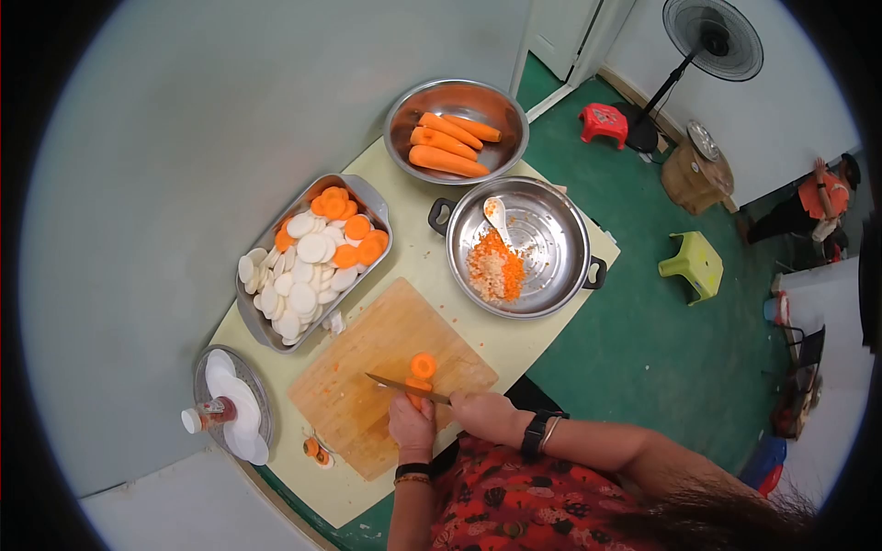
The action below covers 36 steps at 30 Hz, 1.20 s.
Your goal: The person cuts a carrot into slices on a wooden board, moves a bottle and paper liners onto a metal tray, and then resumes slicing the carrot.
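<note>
My right hand [484,415] grips a kitchen knife [393,382], its blade lying across a carrot [418,393] on the wooden cutting board [363,354]. The carrot's near end is held down by my left hand [411,426], with the fingers close to the blade. Just beyond the blade, round carrot slices [423,365] rest on the board. Left of the board stands a metal tray [375,197] of white radish slices and carrot slices. A two-handled pot [562,241] farther off holds chopped carrot, a paler chopped heap and a white spoon [495,213].
Whole carrots [446,147] lie in a steel bowl [401,106] at the table's far end. At the left edge, an oval plate [207,372] carries a red jar [211,413]. Carrot ends [312,447] lie beside the board. Stools, a fan and another person [818,197] are across the room.
</note>
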Tool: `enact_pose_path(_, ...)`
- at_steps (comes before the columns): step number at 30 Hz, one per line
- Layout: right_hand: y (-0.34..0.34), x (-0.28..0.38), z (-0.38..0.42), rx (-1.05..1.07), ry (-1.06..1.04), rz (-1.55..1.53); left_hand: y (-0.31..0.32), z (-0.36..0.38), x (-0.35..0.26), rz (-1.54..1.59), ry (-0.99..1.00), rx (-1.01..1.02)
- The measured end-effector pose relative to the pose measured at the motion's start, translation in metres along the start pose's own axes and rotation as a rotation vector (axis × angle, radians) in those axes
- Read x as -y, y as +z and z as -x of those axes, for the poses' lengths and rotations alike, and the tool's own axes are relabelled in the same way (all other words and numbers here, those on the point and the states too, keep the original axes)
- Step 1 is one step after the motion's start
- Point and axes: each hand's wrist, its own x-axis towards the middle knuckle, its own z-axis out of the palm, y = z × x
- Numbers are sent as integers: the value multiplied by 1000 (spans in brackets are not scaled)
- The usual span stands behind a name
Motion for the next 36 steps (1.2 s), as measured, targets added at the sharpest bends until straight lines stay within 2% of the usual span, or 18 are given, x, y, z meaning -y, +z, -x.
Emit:
enact_pose_path(11, -5, 9, -6, 69, 82, 16, 3, 1, 6, 2, -2, 51)
enact_pose_path(14, -2, 8, -9, 77, 82, 16, -4, -2, -1, 38, 23, -32)
enact_pose_path(18, -1, 7, -14, 83, 68, 38, -2, -2, 2, 17, -19, 56)
enact_pose_path(21, 11, 2, -15, -28, 8, 112, -2, -1, 2, 15, -21, 57)
enact_pose_path(24, 7, 5, -17, 116, 87, 69, -2, -1, 3, 5, -26, 54)
enact_pose_path(29, 26, -3, -38, 79, 83, -53, -1, -1, 1, 0, 11, 8)
enact_pose_path(33, 26, -4, -49, 159, 78, -71, -2, 0, -1, 58, 16, -31)
enact_pose_path(36, 31, -7, -51, 123, 71, -33, 0, -2, 0, 53, 26, -55)
